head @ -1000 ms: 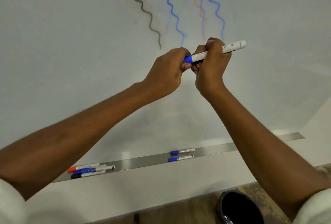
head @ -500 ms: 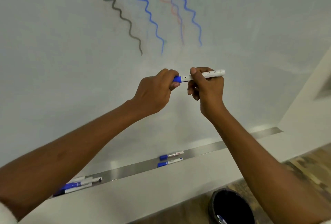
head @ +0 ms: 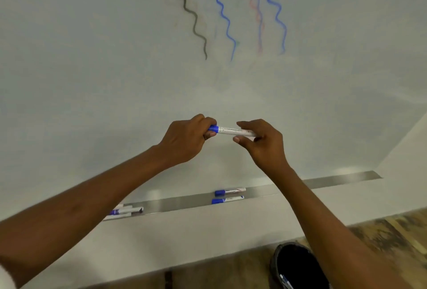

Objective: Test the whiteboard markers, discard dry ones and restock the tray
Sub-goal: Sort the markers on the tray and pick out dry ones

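Straight ahead, sweeping from nine through twelve to three: a glossy, pale grey whiteboard (head: 92,57), wide and evenly lit. Down at four, a soft white glare (head: 344,170) along its lower edge, and a fainter sheen at seven. Over at three, a plain white wall (head: 413,168), meeting the board on a slanting line. Lower, running from seven across to four, a matte white wall band (head: 196,240). At the bottom, five o'clock, a mottled brown wood-pattern floor (head: 388,231), blurred toward the corner.
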Motion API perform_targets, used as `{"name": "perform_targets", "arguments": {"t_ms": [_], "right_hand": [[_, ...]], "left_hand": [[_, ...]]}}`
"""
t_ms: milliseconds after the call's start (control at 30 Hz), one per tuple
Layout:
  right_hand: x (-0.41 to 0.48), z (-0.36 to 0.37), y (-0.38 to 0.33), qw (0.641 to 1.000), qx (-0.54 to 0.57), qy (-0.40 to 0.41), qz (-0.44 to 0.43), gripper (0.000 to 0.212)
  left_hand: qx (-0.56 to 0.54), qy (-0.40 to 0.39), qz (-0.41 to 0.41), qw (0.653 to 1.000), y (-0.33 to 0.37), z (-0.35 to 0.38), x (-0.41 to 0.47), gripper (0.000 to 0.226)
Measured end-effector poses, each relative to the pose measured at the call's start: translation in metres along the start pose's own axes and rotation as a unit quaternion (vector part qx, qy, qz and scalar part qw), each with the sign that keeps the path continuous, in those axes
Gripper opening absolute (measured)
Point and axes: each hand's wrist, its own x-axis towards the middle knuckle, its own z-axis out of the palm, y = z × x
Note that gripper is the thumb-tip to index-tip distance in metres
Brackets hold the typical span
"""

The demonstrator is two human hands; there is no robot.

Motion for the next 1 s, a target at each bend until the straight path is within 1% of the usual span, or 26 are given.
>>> {"name": "perform_targets", "arguments": {"t_ms": [100, 200, 300, 467, 600, 800, 867, 933, 1000], "right_hand": [[-0.003, 0.034, -0.002, 0.995, -0.070, -0.051, -0.050, 0.033], [-0.003, 0.064, -0.005, 0.992, -0.083, -0.071, -0.070, 0.027], [-0.007, 0.096, -0.010, 0.992, -0.060, -0.075, -0.082, 0.025], [-0.021, 0.146, -0.009, 0.993, -0.025, -0.089, -0.072, 0.027], [-0.047, 0.190, 0.011, 0.991, 0.013, -0.132, -0.021, 0.027], [-0.088, 0.254, 0.045, 0.974, 0.023, -0.217, 0.059, 0.030], [-0.100, 0.271, 0.052, 0.972, 0.011, -0.231, 0.052, 0.030], [-0.113, 0.286, 0.060, 0.970, 0.004, -0.237, 0.045, 0.028], [-0.125, 0.300, 0.073, 0.969, -0.015, -0.242, 0.041, 0.032]], "left_hand": [[0.013, -0.010, -0.025, 1.000, -0.014, -0.008, -0.026, 0.049], [0.038, -0.029, -0.048, 0.998, -0.026, -0.020, -0.051, 0.049], [0.052, -0.047, -0.082, 0.994, -0.039, -0.032, -0.077, 0.054], [0.079, -0.078, -0.181, 0.977, -0.059, -0.053, -0.123, 0.057], [0.112, -0.115, -0.268, 0.950, -0.074, -0.057, -0.170, 0.063], [0.167, -0.255, -0.308, 0.901, -0.088, -0.042, -0.231, 0.061], [0.161, -0.286, -0.328, 0.886, -0.091, -0.035, -0.245, 0.068], [0.149, -0.320, -0.359, 0.864, -0.092, -0.028, -0.256, 0.075], [0.156, -0.350, -0.375, 0.844, -0.093, -0.021, -0.269, 0.078]]}}
